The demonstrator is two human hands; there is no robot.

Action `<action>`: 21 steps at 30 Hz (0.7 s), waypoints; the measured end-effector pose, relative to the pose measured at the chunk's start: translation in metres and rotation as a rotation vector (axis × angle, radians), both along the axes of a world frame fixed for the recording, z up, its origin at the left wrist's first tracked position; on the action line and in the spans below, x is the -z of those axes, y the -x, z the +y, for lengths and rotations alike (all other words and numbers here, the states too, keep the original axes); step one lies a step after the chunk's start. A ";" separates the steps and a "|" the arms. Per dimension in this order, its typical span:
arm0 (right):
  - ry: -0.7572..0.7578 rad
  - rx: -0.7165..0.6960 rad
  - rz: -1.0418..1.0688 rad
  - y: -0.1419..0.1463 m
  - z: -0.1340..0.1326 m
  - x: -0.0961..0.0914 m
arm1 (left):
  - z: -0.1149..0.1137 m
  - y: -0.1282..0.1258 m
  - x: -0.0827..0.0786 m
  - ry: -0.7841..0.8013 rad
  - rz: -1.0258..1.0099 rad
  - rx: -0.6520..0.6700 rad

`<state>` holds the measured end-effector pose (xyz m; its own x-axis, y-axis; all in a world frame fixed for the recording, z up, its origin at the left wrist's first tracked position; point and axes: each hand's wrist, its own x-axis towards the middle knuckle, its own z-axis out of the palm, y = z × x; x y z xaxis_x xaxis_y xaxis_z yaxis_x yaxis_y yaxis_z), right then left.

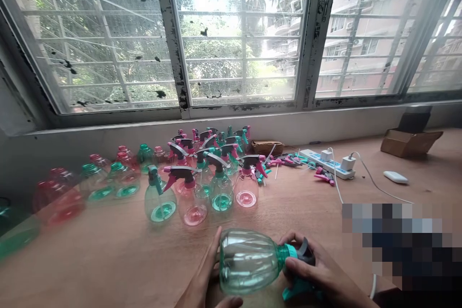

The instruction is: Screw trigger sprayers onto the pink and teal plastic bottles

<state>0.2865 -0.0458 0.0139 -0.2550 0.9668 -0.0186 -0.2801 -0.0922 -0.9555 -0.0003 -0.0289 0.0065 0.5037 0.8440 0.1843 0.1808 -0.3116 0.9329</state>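
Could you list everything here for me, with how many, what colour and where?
Held spray bottle: one, green, on its side between the hands
Bottles with spray heads: over a dozen, pink and green, mid-table
Headless bottles: about ten, pink and green, left
Loose spray heads: uncounted pile, pink, teal, grey, beside power strip
Power strip: one, white and blue, right
Chargers: two, white, on strip
Cables: at least two, white, right
Small case: one, white, right
Cardboard boxes: two, brown, far right and behind pile
Table: one, brown, underneath
Window: several panes, grey frame, behind
Pixelated patch: one, unreadable, lower right
Left hand: one, bare, bottle's base end
Right hand: one, bare, bottle's neck end
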 end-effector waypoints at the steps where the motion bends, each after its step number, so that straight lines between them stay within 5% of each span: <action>1: -0.002 -0.002 0.003 0.000 0.000 0.000 | 0.000 -0.001 0.001 -0.007 -0.008 -0.002; 21: -0.037 0.035 -0.009 0.000 0.001 0.003 | 0.005 0.002 0.007 0.038 -0.024 0.036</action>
<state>0.2860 -0.0445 0.0108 -0.2208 0.9752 0.0147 -0.2735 -0.0474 -0.9607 -0.0027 -0.0239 -0.0001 0.5301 0.8318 0.1646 0.1478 -0.2818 0.9480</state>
